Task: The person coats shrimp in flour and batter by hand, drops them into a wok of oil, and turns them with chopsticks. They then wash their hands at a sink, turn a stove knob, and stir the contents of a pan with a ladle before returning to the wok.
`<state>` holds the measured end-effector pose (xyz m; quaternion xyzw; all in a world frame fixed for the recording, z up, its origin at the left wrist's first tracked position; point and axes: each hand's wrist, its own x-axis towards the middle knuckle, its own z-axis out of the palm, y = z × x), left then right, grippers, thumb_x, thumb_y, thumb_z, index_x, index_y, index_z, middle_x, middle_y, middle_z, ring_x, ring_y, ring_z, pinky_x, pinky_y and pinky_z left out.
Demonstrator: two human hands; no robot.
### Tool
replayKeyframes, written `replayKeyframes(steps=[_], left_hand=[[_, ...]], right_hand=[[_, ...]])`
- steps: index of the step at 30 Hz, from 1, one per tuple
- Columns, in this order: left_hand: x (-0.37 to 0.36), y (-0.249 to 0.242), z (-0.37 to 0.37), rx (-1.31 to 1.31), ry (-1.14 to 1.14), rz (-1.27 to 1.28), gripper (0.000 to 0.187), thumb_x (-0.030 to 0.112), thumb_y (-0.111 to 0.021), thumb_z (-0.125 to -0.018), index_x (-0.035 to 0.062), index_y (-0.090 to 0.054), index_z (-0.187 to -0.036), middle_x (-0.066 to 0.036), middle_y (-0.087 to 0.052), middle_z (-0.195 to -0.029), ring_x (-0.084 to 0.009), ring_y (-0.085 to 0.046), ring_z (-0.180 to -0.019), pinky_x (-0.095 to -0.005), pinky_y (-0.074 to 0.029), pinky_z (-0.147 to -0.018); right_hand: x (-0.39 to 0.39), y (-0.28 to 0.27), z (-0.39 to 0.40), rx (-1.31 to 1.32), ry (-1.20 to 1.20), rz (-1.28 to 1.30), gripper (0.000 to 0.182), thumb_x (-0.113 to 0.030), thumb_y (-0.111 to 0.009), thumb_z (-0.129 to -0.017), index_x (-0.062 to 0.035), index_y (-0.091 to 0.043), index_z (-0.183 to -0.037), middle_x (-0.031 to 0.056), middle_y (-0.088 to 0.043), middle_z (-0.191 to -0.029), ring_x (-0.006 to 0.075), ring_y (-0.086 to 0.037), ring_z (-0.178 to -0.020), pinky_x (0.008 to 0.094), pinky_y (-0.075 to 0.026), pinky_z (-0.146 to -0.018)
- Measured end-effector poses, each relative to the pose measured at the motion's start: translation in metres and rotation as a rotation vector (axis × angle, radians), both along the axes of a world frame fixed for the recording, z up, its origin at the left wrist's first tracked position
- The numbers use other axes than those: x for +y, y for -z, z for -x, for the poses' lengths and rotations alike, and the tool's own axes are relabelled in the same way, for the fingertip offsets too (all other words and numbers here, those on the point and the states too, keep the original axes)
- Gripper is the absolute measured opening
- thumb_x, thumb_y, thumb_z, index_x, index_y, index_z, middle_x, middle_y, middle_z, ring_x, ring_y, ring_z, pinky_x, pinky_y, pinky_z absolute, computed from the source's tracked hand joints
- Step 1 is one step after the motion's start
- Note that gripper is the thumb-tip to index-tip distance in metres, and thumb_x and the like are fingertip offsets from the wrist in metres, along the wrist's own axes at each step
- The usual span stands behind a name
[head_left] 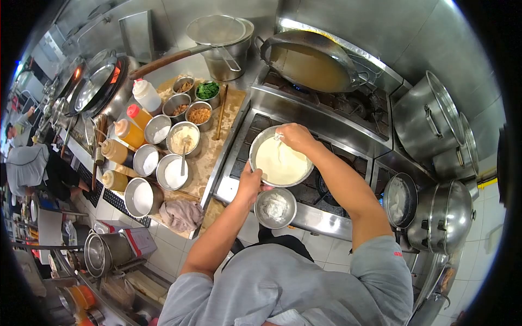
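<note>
A metal bowl of pale, creamy batter (281,162) is over the front of the stove. My left hand (250,183) grips its left rim, fingers wrapped round the edge. At the bowl's upper right, my right hand (293,137) is closed above the batter; a whitish bit shows at its fingertips, too small to name. Just below, nearer my body, a smaller metal bowl (275,208) holds white powder.
Left, a board (210,156) bears metal cups, squeeze bottles (129,133) and a cloth (181,215). A wok (310,62) with liquid sits on the back burner. Large pots (429,117) and a small pan (400,201) stand right. Another person (32,165) is at far left.
</note>
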<state>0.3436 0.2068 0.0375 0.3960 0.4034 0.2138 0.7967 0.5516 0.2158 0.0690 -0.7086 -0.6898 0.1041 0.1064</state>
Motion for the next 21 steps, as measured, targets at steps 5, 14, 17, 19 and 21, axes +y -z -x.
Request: replayKeyframes(steps=[5, 14, 17, 19, 21], left_hand=[[-0.001, 0.001, 0.002, 0.022, -0.009, 0.017, 0.046, 0.003, -0.035, -0.084, 0.0106, -0.03, -0.129, -0.014, -0.056, -0.102, -0.02, -0.062, -0.071, -0.0257, -0.054, -0.048], [0.016, -0.002, 0.002, 0.018, -0.019, -0.002, 0.046, 0.004, -0.035, -0.083, 0.0106, -0.029, -0.129, -0.014, -0.056, -0.101, -0.0198, -0.062, -0.07, -0.0275, -0.054, -0.051], [0.023, -0.006, 0.003, -0.001, -0.025, -0.006, 0.046, 0.004, -0.034, -0.083, 0.0104, -0.029, -0.128, -0.014, -0.056, -0.101, -0.0199, -0.062, -0.07, -0.0279, -0.054, -0.052], [0.027, -0.01, 0.003, -0.006, -0.04, -0.002, 0.045, 0.004, -0.034, -0.083, 0.0101, -0.03, -0.128, -0.014, -0.056, -0.101, -0.0202, -0.062, -0.07, -0.0282, -0.054, -0.052], [0.033, -0.015, 0.004, -0.004, -0.04, 0.003, 0.045, 0.003, -0.035, -0.083, 0.0097, -0.03, -0.127, -0.014, -0.056, -0.101, -0.0209, -0.062, -0.07, -0.0284, -0.055, -0.052]], right_hand=[[-0.008, -0.052, -0.005, 0.046, -0.078, -0.07, 0.017, -0.012, -0.057, -0.075, -0.0068, -0.064, -0.09, 0.0142, -0.062, -0.086, 0.0331, -0.059, -0.084, 0.041, -0.046, -0.074], [-0.033, -0.153, 0.013, 0.083, -0.237, -0.273, 0.014, -0.009, -0.058, -0.072, -0.0055, -0.062, -0.085, 0.013, -0.058, -0.082, 0.0326, -0.057, -0.079, 0.0394, -0.045, -0.071], [-0.04, -0.135, 0.015, 0.075, -0.276, -0.367, 0.016, -0.008, -0.058, -0.072, -0.0067, -0.061, -0.088, 0.0125, -0.057, -0.086, 0.0318, -0.057, -0.079, 0.0382, -0.047, -0.071], [-0.045, -0.099, 0.014, 0.074, -0.291, -0.226, 0.015, -0.005, -0.061, -0.072, -0.0018, -0.06, -0.087, 0.0133, -0.058, -0.087, 0.0315, -0.057, -0.083, 0.0365, -0.047, -0.074], [-0.045, -0.049, 0.008, 0.036, -0.285, 0.0, 0.017, -0.007, -0.06, -0.071, -0.0043, -0.061, -0.087, 0.0136, -0.059, -0.088, 0.032, -0.058, -0.084, 0.0389, -0.047, -0.074]])
